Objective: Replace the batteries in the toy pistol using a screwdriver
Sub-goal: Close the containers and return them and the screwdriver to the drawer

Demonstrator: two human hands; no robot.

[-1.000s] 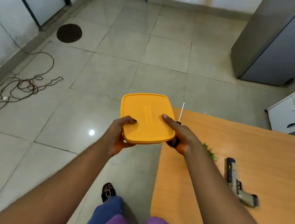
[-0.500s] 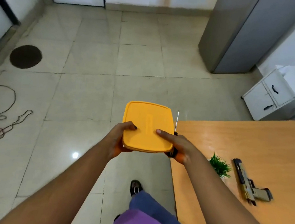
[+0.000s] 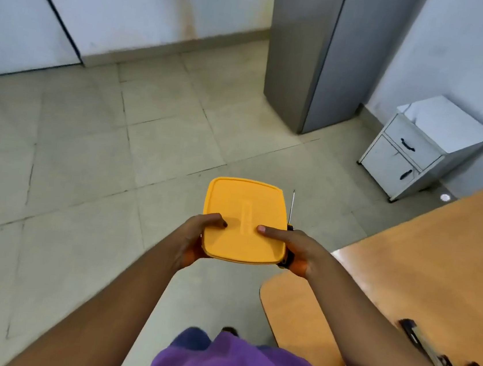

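Mid-frame, above the floor tiles, the left hand (image 3: 194, 239) grips the near-left edge of a lidded yellow container (image 3: 244, 220), while the right hand (image 3: 294, 249) holds its right side with the screwdriver (image 3: 291, 211), and the toy pistol (image 3: 442, 360) lies blurred on the tabletop (image 3: 437, 250), lower right.

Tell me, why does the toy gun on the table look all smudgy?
In the head view, the toy pistol sits at the frame's lower right edge and is smeared by motion blur, while the yellow container in both hands looks sharp; wide-angle distortion bends the table edge.
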